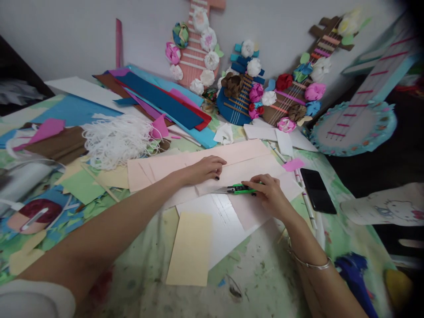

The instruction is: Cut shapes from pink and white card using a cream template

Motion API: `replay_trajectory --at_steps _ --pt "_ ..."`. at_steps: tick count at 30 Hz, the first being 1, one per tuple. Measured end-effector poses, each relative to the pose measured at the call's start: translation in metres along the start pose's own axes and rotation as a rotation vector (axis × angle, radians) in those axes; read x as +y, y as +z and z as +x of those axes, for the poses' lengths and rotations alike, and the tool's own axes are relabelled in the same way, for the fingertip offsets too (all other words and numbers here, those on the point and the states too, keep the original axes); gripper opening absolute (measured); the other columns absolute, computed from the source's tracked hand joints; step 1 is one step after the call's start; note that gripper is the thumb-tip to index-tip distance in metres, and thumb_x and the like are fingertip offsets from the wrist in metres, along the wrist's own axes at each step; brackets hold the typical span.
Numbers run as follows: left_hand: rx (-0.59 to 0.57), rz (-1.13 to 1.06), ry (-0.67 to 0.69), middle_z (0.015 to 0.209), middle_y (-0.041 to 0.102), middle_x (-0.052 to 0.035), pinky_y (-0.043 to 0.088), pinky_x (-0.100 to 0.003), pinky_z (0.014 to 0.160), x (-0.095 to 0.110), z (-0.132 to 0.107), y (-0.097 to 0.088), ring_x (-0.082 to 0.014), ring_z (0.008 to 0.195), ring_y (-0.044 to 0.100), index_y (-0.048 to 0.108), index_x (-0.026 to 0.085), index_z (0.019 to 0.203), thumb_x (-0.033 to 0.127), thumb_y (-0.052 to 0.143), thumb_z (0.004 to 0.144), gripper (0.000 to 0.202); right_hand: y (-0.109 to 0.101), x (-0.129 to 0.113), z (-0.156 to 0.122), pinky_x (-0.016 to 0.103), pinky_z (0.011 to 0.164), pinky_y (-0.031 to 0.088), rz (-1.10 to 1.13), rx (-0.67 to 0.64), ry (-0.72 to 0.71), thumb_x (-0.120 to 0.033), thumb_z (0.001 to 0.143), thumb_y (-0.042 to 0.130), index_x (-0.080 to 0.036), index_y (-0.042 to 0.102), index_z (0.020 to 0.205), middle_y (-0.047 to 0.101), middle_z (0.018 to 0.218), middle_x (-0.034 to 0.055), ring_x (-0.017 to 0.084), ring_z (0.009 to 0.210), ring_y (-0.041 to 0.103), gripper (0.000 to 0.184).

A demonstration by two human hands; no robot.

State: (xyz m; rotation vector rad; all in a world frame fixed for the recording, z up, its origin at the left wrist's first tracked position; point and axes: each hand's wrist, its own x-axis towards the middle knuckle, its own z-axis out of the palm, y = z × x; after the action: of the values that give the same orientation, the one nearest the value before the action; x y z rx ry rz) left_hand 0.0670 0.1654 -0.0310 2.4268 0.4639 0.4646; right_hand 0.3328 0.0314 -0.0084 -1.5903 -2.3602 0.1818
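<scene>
My left hand (207,169) lies on a folded pale pink paper sheet (245,155), fingers curled and pressing it down at its crease. My right hand (270,192) is closed around a green utility knife (239,190), whose blade points left along the edge of the pink sheet. A white sheet (225,221) lies under the pink one. A thin bracelet (308,263) sits on my right wrist.
A cream card (190,249) lies near the front. A black phone (317,190) and pens (306,201) are to the right. White string (117,139), coloured paper sheets (162,101) and paper guitars with flowers (245,95) fill the back. A blue glue gun (356,276) sits at right front.
</scene>
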Motion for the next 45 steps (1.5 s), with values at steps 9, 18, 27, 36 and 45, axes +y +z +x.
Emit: replay_trajectory --at_steps 9,18,27,36,45 --pt "0.007 -0.007 0.002 0.142 0.054 -0.0119 0.035 -0.045 0.11 -0.002 0.0 0.001 -0.0255 0.134 0.045 0.057 0.02 0.08 0.018 0.05 0.091 0.014 0.002 0.002 -0.004 0.044 0.084 0.036 0.009 -0.012 0.019 0.011 0.076 0.045 -0.026 0.069 0.123 0.066 0.107 0.0102 0.027 0.103 0.056 0.064" --pt "0.006 -0.014 0.012 0.142 0.053 -0.0142 0.033 -0.046 0.111 -0.003 0.001 0.002 -0.0271 0.135 0.044 0.054 0.02 0.079 0.018 0.051 0.092 0.013 0.003 -0.007 0.002 0.044 0.084 0.037 0.013 -0.004 -0.004 0.009 0.078 0.045 -0.029 0.07 0.121 0.065 0.105 0.009 0.026 0.101 0.057 0.063" --pt "0.008 -0.025 0.017 0.141 0.053 -0.0142 0.034 -0.045 0.11 -0.004 0.001 0.002 -0.0269 0.135 0.043 0.053 0.02 0.079 0.018 0.05 0.092 0.014 0.004 -0.007 0.001 0.045 0.084 0.037 0.015 -0.016 0.012 0.008 0.078 0.044 -0.03 0.069 0.122 0.066 0.106 0.0089 0.026 0.102 0.057 0.063" --pt "0.04 -0.004 -0.071 0.146 0.048 -0.0117 0.034 -0.04 0.113 0.001 -0.007 -0.016 -0.0235 0.138 0.042 0.053 0.023 0.116 0.027 0.053 0.09 0.026 0.009 -0.011 0.003 0.043 0.081 0.037 0.033 0.008 0.008 0.006 0.079 0.043 -0.031 0.068 0.124 0.066 0.107 0.0091 0.026 0.101 0.057 0.063" --pt "-0.202 0.134 -0.257 0.165 0.02 -0.0112 0.013 -0.053 0.121 -0.009 -0.022 -0.043 -0.0359 0.152 0.009 0.031 0.03 0.151 0.05 0.078 0.072 0.094 0.008 -0.01 0.004 0.042 0.08 0.036 -0.008 0.03 -0.03 0.007 0.079 0.043 -0.033 0.068 0.123 0.066 0.106 0.0085 0.025 0.098 0.057 0.064"
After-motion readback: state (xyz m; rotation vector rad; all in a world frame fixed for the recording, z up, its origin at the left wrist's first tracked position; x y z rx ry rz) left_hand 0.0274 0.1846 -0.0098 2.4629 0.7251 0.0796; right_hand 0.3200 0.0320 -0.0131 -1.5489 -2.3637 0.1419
